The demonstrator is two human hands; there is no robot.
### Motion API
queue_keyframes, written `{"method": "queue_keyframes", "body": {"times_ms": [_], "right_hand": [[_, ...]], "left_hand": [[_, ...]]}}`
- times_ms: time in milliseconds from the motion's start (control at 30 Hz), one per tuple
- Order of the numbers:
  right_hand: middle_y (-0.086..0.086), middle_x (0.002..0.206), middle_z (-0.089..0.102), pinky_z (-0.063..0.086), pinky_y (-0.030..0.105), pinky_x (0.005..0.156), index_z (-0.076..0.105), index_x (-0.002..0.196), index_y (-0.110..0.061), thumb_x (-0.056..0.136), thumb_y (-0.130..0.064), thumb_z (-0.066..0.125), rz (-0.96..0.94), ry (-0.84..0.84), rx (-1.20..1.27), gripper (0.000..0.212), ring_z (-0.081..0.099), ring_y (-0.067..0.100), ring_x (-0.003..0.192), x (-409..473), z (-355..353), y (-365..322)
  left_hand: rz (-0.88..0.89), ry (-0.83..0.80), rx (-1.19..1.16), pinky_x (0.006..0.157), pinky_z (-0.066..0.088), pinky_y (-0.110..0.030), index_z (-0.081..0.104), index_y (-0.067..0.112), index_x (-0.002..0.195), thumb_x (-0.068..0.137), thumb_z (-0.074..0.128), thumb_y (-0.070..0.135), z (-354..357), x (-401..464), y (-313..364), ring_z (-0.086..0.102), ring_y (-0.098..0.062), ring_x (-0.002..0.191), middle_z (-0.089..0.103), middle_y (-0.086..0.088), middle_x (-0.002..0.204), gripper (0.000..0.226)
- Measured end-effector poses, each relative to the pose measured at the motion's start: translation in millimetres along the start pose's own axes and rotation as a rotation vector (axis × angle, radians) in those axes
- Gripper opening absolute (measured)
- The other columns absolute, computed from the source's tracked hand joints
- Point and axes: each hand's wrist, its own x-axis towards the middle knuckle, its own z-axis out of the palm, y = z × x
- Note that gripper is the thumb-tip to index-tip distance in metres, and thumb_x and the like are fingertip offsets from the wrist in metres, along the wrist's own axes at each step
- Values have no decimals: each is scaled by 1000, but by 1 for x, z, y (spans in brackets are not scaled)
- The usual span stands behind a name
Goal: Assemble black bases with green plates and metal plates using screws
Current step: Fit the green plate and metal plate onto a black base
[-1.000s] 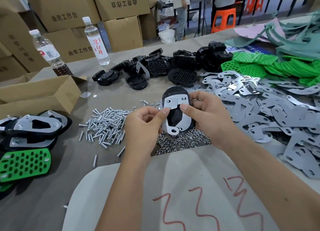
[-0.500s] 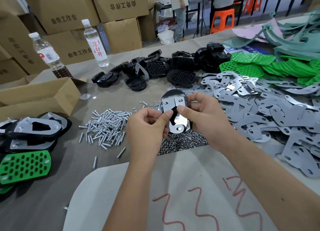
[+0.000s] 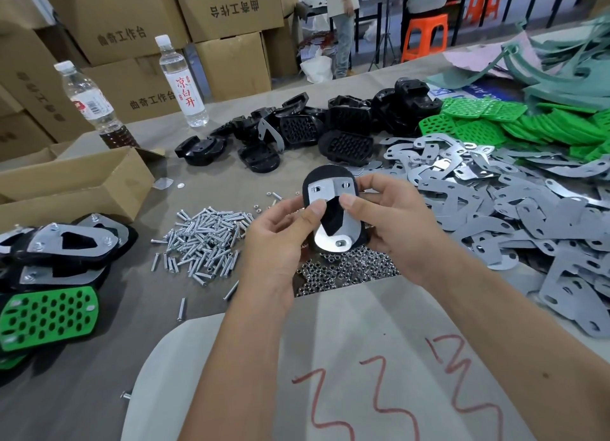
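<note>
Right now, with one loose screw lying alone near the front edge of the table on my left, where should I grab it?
Pinch the lone screw across its shank, coming straight down from above. It lies flat on the table apart from the screw pile, so both long sides look free for fingertips, probably easier than the small head.

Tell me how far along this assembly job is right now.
Done: a few finished units stacked at left. In hand: both hands, left and right, hold a black base with a metal plate laid on, its holes empty. Left: screws, plus big piles of bases, metal plates, green plates.
</note>
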Motion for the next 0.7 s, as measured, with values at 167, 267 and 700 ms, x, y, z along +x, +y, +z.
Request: {"method": "queue_keyframes", "body": {"times_ms": [167, 267, 700], "right_hand": [[7, 87, 71, 35, 17, 41, 69, 106, -7, 93, -19, 76, -47, -15, -45, 19, 55, 10, 54, -1, -2, 3], [8, 97, 73, 40, 23, 44, 74, 104, -14, 94, -25, 77, -72, -26, -134, 16, 53, 19, 59, 0, -1, 3], [29, 112, 71, 57, 53, 84, 72, 109, -20, 94, -16, 71, -45, -123, -21, 16, 72, 30, 91, -2, 3, 2]], "left_hand": [[-32, -49, -27, 54, 56, -30, 77, 11, 99, 83, 77, 26, 1, 0, 0, 71, -22, 72, 78, -10, 92, 22], [-28, -4, -25, 59, 56, -30, 73, 12, 92, 91, 73, 17, 1, 2, 0, 71, -21, 72, 77, -9, 87, 5], [-6, 34, -58, 78, 55, -47, 68, 10, 103, 86, 78, 10, 5, -2, 3, 69, -32, 86, 74, -20, 101, 20]]}}
